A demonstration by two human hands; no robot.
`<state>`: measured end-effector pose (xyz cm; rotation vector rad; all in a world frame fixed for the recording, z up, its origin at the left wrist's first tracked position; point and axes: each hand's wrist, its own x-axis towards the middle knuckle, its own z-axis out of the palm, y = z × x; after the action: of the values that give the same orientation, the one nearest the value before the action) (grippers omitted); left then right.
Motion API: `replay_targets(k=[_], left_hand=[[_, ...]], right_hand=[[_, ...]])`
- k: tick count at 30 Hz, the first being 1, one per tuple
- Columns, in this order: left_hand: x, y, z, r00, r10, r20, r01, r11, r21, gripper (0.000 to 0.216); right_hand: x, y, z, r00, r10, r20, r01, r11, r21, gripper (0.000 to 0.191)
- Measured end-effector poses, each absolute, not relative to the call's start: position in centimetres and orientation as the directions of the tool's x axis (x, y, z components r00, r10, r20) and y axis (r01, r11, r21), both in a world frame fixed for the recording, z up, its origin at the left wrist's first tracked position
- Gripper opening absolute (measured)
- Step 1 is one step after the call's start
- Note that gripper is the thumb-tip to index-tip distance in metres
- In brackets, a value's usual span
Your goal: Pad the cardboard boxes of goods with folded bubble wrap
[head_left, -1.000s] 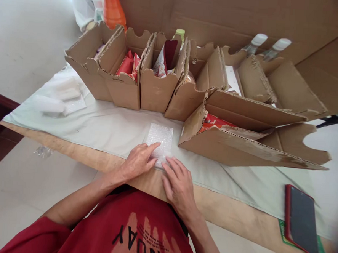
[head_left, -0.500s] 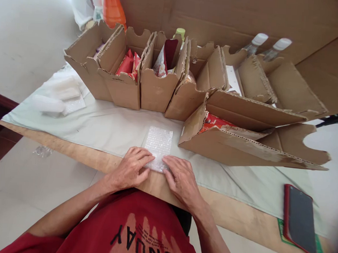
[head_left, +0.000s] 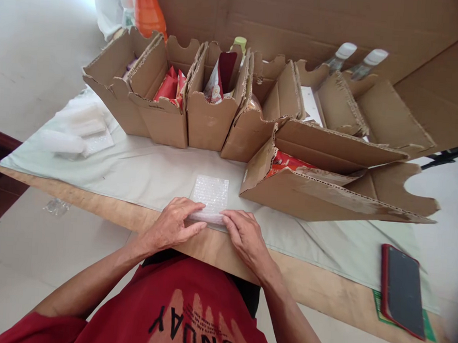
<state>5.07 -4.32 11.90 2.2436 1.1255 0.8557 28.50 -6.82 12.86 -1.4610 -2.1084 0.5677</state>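
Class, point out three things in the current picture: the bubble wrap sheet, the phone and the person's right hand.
Bubble wrap sheet [head_left: 211,195]: head view, on its flat part beyond the fingers.
Phone [head_left: 402,291]: head view, on its dark screen.
Right hand [head_left: 245,239]: head view, on its back.

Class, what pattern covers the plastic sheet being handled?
Small clear bubbles; the plastic sheet shows best in the head view.
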Motion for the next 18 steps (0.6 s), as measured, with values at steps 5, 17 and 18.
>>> replay_targets(k=[5, 17, 18], left_hand=[[5.5, -3.8, 11.5, 0.381, 0.888, 0.257, 0.648, -0.454, 0.611, 0.021], [5.9, -3.4, 10.6, 0.356, 0.847, 0.394, 0.684, -0.524, 0.507, 0.027], [5.8, -3.5, 10.7, 0.381, 0.829, 0.409, 0.658, -0.554, 0.51, 0.028]], right_hand=[[28.2, -5.6, 11.8, -0.202, 0.958, 0.202, 0.755, 0.284, -0.591, 0.027], [28.1, -6.6, 10.9, -0.397, 0.858, 0.325, 0.81, 0.494, -0.316, 0.033], [28.1, -6.3, 10.7, -0.39, 0.86, 0.329, 0.814, 0.489, -0.314, 0.031]])
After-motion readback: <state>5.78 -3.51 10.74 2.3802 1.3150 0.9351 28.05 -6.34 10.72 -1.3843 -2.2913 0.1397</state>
